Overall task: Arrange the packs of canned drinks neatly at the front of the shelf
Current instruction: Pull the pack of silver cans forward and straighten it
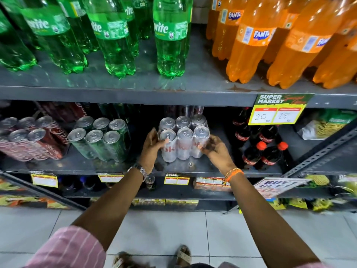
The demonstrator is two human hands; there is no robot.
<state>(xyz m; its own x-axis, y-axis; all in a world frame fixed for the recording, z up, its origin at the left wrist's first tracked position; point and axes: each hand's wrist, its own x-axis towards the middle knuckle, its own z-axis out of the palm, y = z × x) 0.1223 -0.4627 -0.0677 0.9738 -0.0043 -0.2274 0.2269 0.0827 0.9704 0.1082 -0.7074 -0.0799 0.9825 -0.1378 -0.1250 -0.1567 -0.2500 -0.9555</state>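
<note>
- With both palms pressed to its sides, the silver can pack (pixel 183 138) sits at centre frame on the middle shelf (pixel 108 167), clamped, probably so the shrink-wrapped cans move as one block.
- Left hand (pixel 152 146): fingers partly curled against the pack's left face. Right hand (pixel 214 147): cupped on the right face, blurred, so I cannot tell how firm the grip is.
- Bare shelf shows between pack and front lip; room to slide forward.
- Green can pack (pixel 100 138) just left, cola bottles (pixel 258 147) right: narrow gaps either side.
- Red can pack (pixel 32 138), far left, sits askew.
</note>
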